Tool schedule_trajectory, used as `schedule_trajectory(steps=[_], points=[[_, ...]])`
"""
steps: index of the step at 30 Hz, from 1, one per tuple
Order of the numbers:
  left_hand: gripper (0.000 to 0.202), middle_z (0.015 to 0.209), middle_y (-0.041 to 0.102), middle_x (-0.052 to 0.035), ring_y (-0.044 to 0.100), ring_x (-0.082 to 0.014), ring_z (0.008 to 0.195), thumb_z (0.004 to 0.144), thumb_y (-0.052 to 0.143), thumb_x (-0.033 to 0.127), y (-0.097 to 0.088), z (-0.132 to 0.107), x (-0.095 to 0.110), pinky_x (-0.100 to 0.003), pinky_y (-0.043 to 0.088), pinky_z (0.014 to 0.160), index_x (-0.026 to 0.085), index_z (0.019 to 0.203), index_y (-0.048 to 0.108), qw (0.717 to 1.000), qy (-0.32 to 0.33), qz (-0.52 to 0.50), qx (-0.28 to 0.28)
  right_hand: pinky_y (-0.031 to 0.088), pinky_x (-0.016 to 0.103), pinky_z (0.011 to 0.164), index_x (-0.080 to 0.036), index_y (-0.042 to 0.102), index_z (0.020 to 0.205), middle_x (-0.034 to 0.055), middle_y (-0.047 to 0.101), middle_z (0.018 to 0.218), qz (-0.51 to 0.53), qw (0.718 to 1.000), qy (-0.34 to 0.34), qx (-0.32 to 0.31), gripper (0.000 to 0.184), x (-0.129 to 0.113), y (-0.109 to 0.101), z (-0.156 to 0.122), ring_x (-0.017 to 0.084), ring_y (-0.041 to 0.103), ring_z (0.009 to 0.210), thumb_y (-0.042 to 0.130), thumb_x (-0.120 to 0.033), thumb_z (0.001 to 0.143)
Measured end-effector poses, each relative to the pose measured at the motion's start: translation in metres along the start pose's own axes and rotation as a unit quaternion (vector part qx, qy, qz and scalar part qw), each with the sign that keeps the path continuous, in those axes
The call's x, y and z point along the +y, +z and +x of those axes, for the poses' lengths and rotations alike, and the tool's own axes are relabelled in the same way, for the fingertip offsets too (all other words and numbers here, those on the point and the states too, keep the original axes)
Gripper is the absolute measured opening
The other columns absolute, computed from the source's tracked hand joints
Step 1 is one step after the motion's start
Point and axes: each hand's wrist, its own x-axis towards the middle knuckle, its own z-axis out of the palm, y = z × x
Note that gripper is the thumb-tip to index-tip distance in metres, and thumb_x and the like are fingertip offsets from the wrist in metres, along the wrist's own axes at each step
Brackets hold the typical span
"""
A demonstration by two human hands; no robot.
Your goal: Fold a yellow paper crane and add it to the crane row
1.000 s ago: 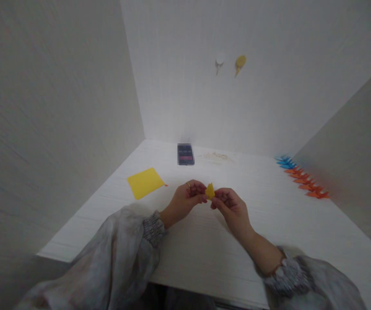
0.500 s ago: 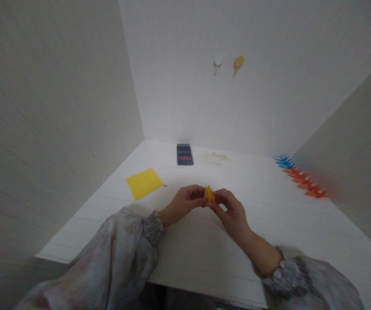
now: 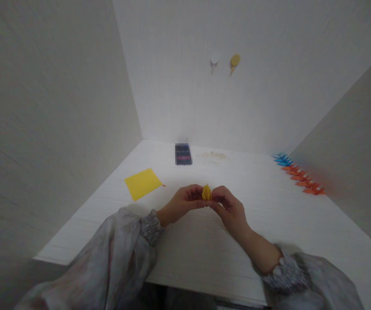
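A small piece of folded yellow paper (image 3: 206, 192) stands between my two hands, above the middle of the white table. My left hand (image 3: 187, 200) pinches it from the left, with a ring on one finger. From the right, my right hand (image 3: 229, 206) grips its lower edge between thumb and fingers. The paper shows several close pleats or layers; its lower part is hidden by the fingertips. To the left of my left hand lies a flat sheet of yellow paper (image 3: 143, 184), with a tiny orange scrap (image 3: 163, 185) by its right corner.
Along the right wall runs a row of folded paper figures, blue ones (image 3: 282, 159) behind and orange ones (image 3: 303, 178) in front. A dark blurred object (image 3: 183, 154) lies at the back. A white hook (image 3: 214, 59) and a yellow hook (image 3: 235, 60) hang on the back wall.
The folded yellow paper has turned in my fingers and shows a wider pleated side. Both hands keep hold of it. The whole view has shifted slightly.
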Motion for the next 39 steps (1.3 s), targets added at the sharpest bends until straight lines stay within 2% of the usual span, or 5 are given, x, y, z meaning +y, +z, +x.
schedule_trajectory(steps=[9, 15, 19, 27, 39], points=[[0.021, 0.068, 0.055, -0.0002, 0.05, -0.0075, 0.06, 0.063, 0.065, 0.024, -0.002, 0.002, -0.004, -0.022, 0.038, 0.059, 0.011, 0.077, 0.054, 1.0, 0.006, 0.029, 0.002, 0.045, 0.027, 0.057, -0.022, 0.052, 0.072, -0.0015, 0.045, 0.073, 0.064, 0.997, 0.027, -0.016, 0.011, 0.0, 0.002, 0.0, 0.012, 0.049, 0.064, 0.061, -0.023, 0.068], [0.024, 0.069, 0.057, -0.001, 0.052, -0.0087, 0.061, 0.062, 0.066, 0.026, -0.001, 0.002, -0.002, -0.023, 0.04, 0.06, 0.011, 0.078, 0.054, 0.999, -0.015, 0.034, 0.002, 0.044, 0.029, 0.061, -0.023, 0.056, 0.085, 0.0016, 0.048, 0.075, 0.008, 1.0, 0.01, -0.017, 0.012, -0.006, -0.005, 0.0, 0.013, 0.049, 0.066, 0.045, -0.025, 0.08], [0.025, 0.068, 0.057, -0.0012, 0.053, -0.0089, 0.06, 0.061, 0.067, 0.026, -0.002, 0.002, -0.002, -0.023, 0.041, 0.059, 0.011, 0.077, 0.054, 0.999, -0.02, 0.03, 0.003, 0.044, 0.03, 0.062, -0.023, 0.057, 0.089, 0.0035, 0.05, 0.081, -0.007, 1.0, 0.0, -0.025, 0.014, -0.006, -0.008, 0.001, 0.015, 0.05, 0.071, 0.047, -0.024, 0.079], [0.027, 0.066, 0.059, -0.0019, 0.055, -0.0091, 0.059, 0.058, 0.068, 0.023, -0.003, 0.0, -0.002, -0.024, 0.043, 0.06, 0.01, 0.078, 0.057, 0.996, -0.075, 0.046, -0.004, 0.04, 0.027, 0.059, -0.021, 0.053, 0.074, 0.0002, 0.046, 0.07, -0.032, 0.999, 0.007, -0.035, 0.001, -0.003, -0.014, 0.007, 0.013, 0.046, 0.065, 0.052, -0.021, 0.074], [0.024, 0.067, 0.06, -0.0021, 0.055, -0.0088, 0.059, 0.059, 0.067, 0.023, -0.002, 0.0, 0.0, -0.024, 0.043, 0.06, 0.01, 0.078, 0.058, 0.996, -0.082, 0.039, 0.008, 0.037, 0.025, 0.054, -0.019, 0.051, 0.066, -0.0016, 0.047, 0.063, -0.056, 0.994, 0.05, -0.083, 0.006, 0.0, -0.021, 0.011, 0.012, 0.045, 0.058, 0.053, -0.02, 0.072]])
